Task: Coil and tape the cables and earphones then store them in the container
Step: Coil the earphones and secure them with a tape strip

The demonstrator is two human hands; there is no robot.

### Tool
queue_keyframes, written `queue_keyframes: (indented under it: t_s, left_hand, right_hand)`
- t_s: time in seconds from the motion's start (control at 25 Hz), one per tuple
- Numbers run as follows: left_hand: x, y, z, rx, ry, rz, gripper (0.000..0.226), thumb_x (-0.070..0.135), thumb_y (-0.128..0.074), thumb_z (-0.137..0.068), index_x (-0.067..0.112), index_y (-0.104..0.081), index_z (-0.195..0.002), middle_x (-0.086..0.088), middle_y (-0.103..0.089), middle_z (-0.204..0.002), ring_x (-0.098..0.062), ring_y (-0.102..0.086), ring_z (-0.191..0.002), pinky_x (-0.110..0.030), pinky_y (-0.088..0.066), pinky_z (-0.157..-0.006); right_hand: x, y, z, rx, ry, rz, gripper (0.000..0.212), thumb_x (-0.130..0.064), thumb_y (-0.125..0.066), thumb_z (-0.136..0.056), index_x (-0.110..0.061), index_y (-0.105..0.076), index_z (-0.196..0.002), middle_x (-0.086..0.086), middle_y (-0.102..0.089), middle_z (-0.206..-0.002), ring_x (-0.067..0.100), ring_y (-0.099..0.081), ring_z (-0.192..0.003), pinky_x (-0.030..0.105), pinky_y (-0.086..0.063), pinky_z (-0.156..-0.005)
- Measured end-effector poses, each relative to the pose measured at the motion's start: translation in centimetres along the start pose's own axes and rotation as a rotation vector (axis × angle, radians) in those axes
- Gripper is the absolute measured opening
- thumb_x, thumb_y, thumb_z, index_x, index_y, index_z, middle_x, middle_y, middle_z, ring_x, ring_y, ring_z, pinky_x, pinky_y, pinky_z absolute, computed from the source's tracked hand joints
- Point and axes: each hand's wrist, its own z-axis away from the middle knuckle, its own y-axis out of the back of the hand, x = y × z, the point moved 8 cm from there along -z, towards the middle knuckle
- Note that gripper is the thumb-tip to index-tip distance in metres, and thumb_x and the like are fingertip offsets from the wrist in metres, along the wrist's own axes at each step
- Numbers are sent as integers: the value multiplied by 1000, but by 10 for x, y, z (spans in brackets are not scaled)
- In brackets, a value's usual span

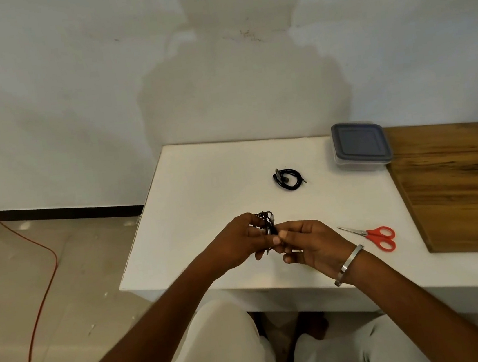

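Your left hand point(236, 242) grips a black coiled cable point(267, 222), your right hand point(309, 243) pinching its lower end beside the left thumb. Beyond your fingers lies a taped cable coil point(288, 179); the lidded container point(360, 145) sits farther right, red-handled scissors point(372, 236) just right.

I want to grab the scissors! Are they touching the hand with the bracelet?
Apart. The head view shows bare white table between the red-handled scissors and the right hand, which is busy pinching the black cable bundle.
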Motion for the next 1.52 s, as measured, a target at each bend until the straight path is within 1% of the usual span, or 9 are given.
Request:
queue_keyframes:
  t_s: [0.08, 0.2, 0.36, 0.56, 0.72, 1.0, 1.16, 1.4, 1.52]
  left_hand:
    - [3, -2, 0, -26, 8, -23, 22, 19, -75, -82, 15, -57, -94, -10, -72, -77, -11, -54, -56, -24, -44, -67]
    - [12, -8, 3, -123, 8, -111, 17, 12, -72, -85, 17, -55, -84, 6, -69, -63, -9, -49, -52, -17, -41, -55]
    - [2, -10, -2, -202, 102, -279, 36, 12, -74, -83, 12, -45, -104, -4, -67, -77, -11, -48, -57, -23, -40, -58]
    - [8, -4, -6, -38, 9, -350, 39, 16, -73, -83, 14, -45, -110, 4, -68, -74, -7, -53, -58, -17, -41, -54]
    - [10, 1, -5, 145, -119, -303, 29, 20, -74, -83, 16, -53, -102, -2, -71, -81, -2, -59, -61, -23, -49, -61]
    - [18, 1, 1, 221, -252, -195, 10, 17, -68, -88, 11, -61, -90, 0, -72, -85, 1, -58, -59, -15, -48, -61]
    - [14, 3, -1, 225, -212, -78, 6, 18, -65, -90, 12, -63, -90, 2, -74, -82, -4, -61, -60, -20, -48, -61]
    - [23, 2, 5, 289, -312, -332, 15, 22, -59, -95, 19, -67, -108, 9, -70, -82, 8, -60, -64, -9, -46, -65]
    - [22, 2, 4, 263, -288, -304, 15, 19, -58, -95, 17, -69, -105, 9, -68, -78, 9, -60, -60, -7, -44, -61]
  right_hand:
    - [6, 2, 2, 69, -25, -54, 19, -2, -50, -92, -6, -68, -95, 11, -63, -77, 19, -59, -73, 27, -52, -60]
    - [17, -3, 4, 58, -84, -70, 14, -14, -55, -92, -6, -67, -93, 8, -62, -74, 17, -60, -72, 29, -51, -62]
    - [30, -5, 3, 107, -126, -9, 14, -17, -62, -88, -4, -67, -91, 8, -60, -68, 19, -59, -70, 28, -50, -61]
    - [33, 1, -1, 281, -75, -159, 13, -13, -61, -88, -1, -68, -88, 8, -60, -65, 19, -59, -65, 26, -49, -58]
    - [31, 6, -4, 351, -41, -298, 11, -11, -61, -88, -3, -68, -85, 8, -59, -63, 14, -54, -57, 21, -48, -51]
    - [22, 10, -7, 365, 4, -301, 15, -13, -60, -89, -3, -70, -95, 6, -61, -68, 10, -55, -57, 21, -51, -54]
    - [20, 12, -6, 388, 5, -256, 15, -14, -61, -89, -2, -69, -92, 9, -63, -72, 12, -56, -58, 22, -51, -55]
    - [20, 8, -4, 383, -13, -277, 13, -13, -61, -89, -2, -68, -90, 13, -65, -77, 11, -61, -58, 21, -53, -56]
    - [19, 10, -3, 387, -28, -259, 15, -11, -63, -87, 1, -68, -94, 15, -65, -79, 11, -62, -57, 21, -53, -53]
